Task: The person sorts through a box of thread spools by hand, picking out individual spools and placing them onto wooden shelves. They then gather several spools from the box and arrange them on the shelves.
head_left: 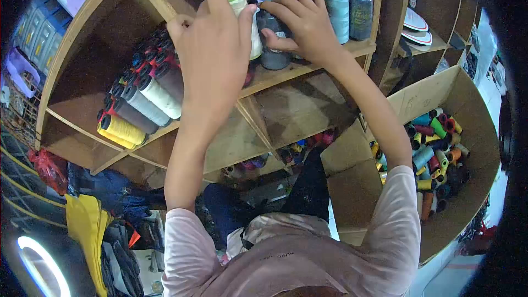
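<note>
My left hand [217, 49] is closed around a white thread spool [255, 38] with a light green top, held above the shelf edge. Just beside it, my right hand [305, 27] reaches over a dark grey thread spool [273, 58] that stands upright on the shelf, its fingers curled round the top and the thumb on its front. To the right of that hand are a light blue thread spool [337, 17] and a dark spool [361, 16] in clear wrapping. Purple and dark spool tops show behind my fingers, partly hidden.
Left of my hands, rows of spools line the wooden shelf [253, 89], with a yellow spool [125, 130] at the end. A cardboard box [352, 187] full of mixed spools stands at my right. White-soled shoes [416, 27] sit in another compartment. A yellow cloth [85, 231] hangs lower left.
</note>
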Tool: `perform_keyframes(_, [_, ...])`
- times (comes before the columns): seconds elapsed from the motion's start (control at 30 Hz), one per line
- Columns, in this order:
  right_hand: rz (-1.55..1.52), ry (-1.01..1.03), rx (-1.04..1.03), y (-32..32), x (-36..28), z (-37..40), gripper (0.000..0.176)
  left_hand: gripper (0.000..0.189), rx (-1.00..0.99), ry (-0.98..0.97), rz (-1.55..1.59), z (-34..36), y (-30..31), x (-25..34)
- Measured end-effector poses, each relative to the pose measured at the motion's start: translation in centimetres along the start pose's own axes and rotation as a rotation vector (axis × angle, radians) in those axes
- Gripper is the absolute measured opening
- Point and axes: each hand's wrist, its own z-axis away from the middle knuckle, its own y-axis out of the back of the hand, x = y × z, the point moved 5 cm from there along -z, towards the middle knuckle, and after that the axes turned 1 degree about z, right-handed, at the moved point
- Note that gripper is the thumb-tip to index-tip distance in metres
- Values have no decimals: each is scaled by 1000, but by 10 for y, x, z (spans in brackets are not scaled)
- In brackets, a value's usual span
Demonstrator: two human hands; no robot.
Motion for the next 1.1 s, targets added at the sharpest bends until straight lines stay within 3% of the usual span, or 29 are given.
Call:
perform_keyframes(0.53, [-2, 6, -38, 1, -1, -2, 44, 30, -63, -25, -1, 10, -3, 0])
perform_keyframes(0.97, [-21, 14, -30, 1, -2, -2, 43, 40, 94, -22, -13, -10, 23, 1])
perform_keyframes(1.1, [-19, 16, -28, 2, -3, -3, 44, 29, -67, 107, 181, -28, 25, 1])
